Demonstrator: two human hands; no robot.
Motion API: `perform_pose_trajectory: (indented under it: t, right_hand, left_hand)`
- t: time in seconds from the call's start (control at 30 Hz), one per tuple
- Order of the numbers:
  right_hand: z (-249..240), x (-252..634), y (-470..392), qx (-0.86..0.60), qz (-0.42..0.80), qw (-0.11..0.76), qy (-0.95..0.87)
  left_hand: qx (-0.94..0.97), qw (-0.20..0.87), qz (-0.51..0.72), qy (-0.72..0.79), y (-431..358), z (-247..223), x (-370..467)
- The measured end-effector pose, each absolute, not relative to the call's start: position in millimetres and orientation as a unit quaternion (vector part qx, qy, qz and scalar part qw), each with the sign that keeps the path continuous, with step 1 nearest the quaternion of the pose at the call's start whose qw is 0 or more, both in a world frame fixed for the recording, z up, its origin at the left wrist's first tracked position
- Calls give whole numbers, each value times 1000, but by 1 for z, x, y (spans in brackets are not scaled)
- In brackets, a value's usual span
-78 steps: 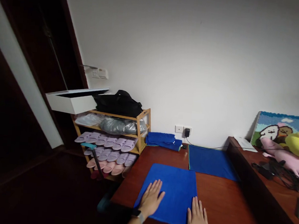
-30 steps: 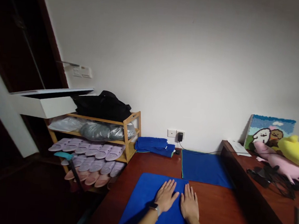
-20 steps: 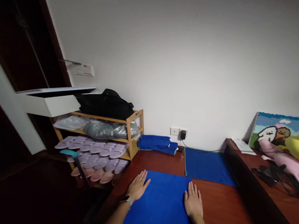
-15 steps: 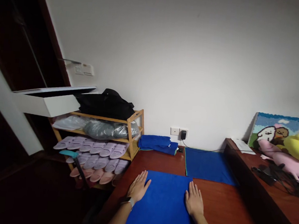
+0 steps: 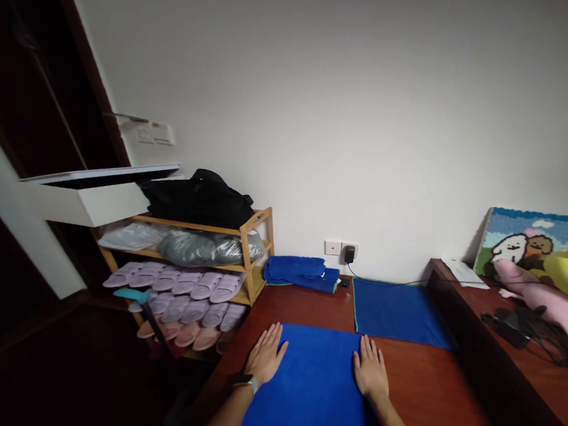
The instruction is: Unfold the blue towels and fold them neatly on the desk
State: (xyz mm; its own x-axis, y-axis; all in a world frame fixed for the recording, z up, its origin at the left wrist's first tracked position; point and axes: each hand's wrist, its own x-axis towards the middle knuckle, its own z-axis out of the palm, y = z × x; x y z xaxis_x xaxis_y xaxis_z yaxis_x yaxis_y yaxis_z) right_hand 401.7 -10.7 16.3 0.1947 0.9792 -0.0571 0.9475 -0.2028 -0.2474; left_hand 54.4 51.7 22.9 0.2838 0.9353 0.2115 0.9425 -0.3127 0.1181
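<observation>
A bright blue cloth [image 5: 311, 390] lies spread flat on the reddish-brown table [image 5: 428, 387]. My left hand [image 5: 265, 355] rests palm down on its left edge near the far corner, fingers stretched out and a watch on the wrist. At the far right corner my right hand [image 5: 371, 369] lies flat too, fingers extended, holding nothing. Beyond, a darker blue cloth [image 5: 399, 312] with a green edge is laid out by the wall. Several folded blue cloths [image 5: 301, 272] are piled at the table's back left.
Left of the table stands a wooden rack [image 5: 254, 257] with slippers and a black bag [image 5: 199, 198]. A raised ledge [image 5: 510, 315] on the right bears plush toys, cables and a picture. A plug [image 5: 349, 254] sits in the wall socket.
The view has shifted very slightly. Both hands remain flat at the cloth's edges, and the cloths look the same.
</observation>
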Motion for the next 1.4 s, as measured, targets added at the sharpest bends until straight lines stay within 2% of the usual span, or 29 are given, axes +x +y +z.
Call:
perform_pose_trajectory:
  t: [0.17,0.33,0.5,0.63,0.97,1.27,1.4]
  right_hand:
    - [19,402,-10,-766,108,88,-627]
    - [27,401,-12,-768,117,85,-623]
    - [27,403,-12,-759,115,71,-636]
    - [23,403,-10,-767,104,70,-629]
    - [16,402,-10,-769,102,79,-626]
    - [13,403,-10,-766,96,81,-630]
    - [12,403,-10,-763,100,90,-632]
  left_hand:
    - [-833,53,-170,-523,46,36,89]
    - [-895,-18,-146,-421,36,31,202]
    - [-898,-55,-126,-417,33,16,273]
    - [-895,-54,-105,-431,44,12,243]
    - [-828,-15,-71,-556,72,15,77]
    - [-820,2,-70,-569,70,18,73]
    - [-832,17,-84,-548,58,25,97]
